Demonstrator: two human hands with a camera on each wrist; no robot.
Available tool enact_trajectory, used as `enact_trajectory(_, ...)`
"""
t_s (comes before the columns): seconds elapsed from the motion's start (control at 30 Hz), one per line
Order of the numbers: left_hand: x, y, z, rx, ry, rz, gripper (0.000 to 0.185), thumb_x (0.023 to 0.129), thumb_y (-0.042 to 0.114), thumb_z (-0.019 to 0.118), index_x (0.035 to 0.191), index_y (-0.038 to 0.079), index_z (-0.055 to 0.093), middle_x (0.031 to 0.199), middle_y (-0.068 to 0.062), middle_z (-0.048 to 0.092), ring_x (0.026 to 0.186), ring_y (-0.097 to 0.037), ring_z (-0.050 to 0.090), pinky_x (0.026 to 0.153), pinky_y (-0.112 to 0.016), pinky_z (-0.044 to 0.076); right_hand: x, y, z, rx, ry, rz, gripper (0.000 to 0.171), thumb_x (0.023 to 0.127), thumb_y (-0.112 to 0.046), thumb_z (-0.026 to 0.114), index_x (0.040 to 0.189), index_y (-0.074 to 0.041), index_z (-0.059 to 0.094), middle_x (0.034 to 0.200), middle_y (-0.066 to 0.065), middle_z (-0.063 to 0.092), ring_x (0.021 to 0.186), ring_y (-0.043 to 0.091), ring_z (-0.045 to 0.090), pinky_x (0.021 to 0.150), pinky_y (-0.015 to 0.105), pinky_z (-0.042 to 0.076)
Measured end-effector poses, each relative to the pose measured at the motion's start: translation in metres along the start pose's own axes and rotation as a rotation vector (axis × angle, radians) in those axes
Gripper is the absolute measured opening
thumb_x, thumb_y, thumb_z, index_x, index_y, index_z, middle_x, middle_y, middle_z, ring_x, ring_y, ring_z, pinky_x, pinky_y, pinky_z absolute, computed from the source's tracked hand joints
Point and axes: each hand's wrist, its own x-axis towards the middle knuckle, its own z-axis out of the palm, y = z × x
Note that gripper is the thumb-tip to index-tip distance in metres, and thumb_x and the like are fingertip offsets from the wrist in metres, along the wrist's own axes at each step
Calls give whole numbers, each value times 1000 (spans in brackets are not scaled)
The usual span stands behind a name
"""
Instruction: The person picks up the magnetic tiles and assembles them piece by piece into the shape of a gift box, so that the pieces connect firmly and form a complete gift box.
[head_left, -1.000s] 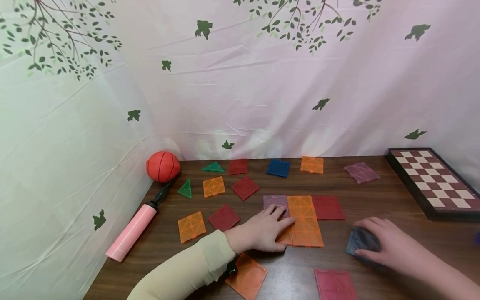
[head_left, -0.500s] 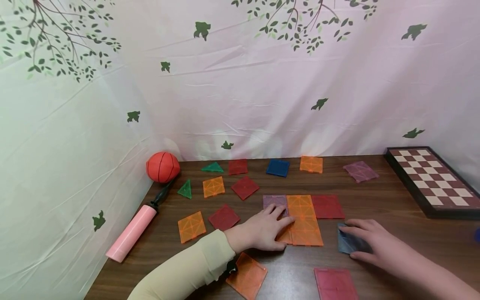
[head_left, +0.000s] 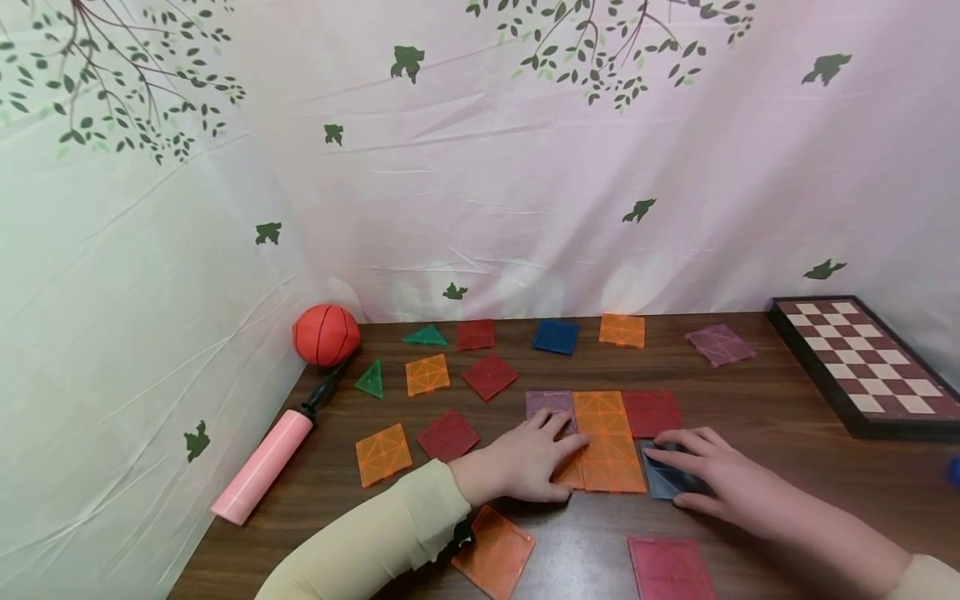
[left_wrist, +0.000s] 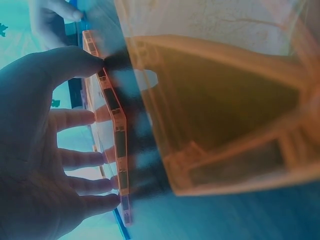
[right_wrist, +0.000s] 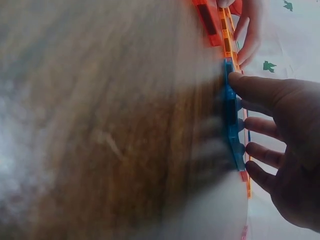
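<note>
My left hand (head_left: 528, 458) rests with spread fingers on a joined group of flat, see-through magnetic tiles. Under and beside it lie a purple tile (head_left: 550, 401) and orange tiles (head_left: 613, 463), partly hidden by the fingers. A red tile (head_left: 651, 414) adjoins the orange ones on the right. Below that red tile, my right hand (head_left: 723, 483) holds a blue square tile (head_left: 662, 483) between thumb and fingers. Its left edge lies against the orange tile, or very close to it. The right wrist view shows my thumb at the blue tile's (right_wrist: 230, 107) near edge.
Loose tiles lie around: an orange one (head_left: 495, 554) and a pinkish-red one (head_left: 671, 568) in front, several more behind and left. A pink pump (head_left: 262, 467) and red ball (head_left: 326, 335) stand left. A checkered board (head_left: 870, 358) lies at right, near the cloth backdrop (head_left: 480, 208).
My right hand has moved left with the blue tile, bringing it up beside the orange tile under the red one. My left hand has stayed in place.
</note>
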Motion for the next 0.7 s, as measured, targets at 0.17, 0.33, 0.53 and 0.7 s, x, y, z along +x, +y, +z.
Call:
enact_trajectory(0.17, 1, 0, 0, -7, -7, -1, 71, 97, 53, 59, 159, 27, 37, 160, -8, 32, 143, -26, 33, 111, -31, 38, 3, 1, 4, -31, 40, -38, 58, 91, -47, 75, 143, -27, 61, 140, -1, 52, 119, 23, 46, 88, 46, 54)
enact_trajectory(0.33, -1, -7, 2, -111, -2, 12, 71, 98, 52, 60, 159, 23, 38, 163, -9, 29, 149, -31, 28, 116, -35, 32, 5, 3, 5, -13, 78, -35, 60, 89, -50, 76, 142, -28, 60, 142, 2, 50, 123, 25, 45, 90, 51, 52)
enact_trajectory(0.53, -24, -28, -1, -250, 97, -37, 62, 99, 44, 63, 151, 14, 48, 156, -13, 41, 146, -30, 34, 116, -37, 33, 12, 4, 3, 57, 50, 7, 78, 85, -68, 69, 149, -26, 53, 153, 13, 44, 133, 41, 39, 93, 65, 48)
enact_trajectory(0.7, -59, -37, -4, -239, 139, -270, 60, 98, 40, 65, 147, 10, 52, 151, -15, 48, 140, -35, 42, 110, -46, 41, 18, 4, 0, 106, -3, 40, 86, 82, -67, 73, 153, -25, 49, 158, 18, 37, 140, 51, 28, 94, 73, 42)
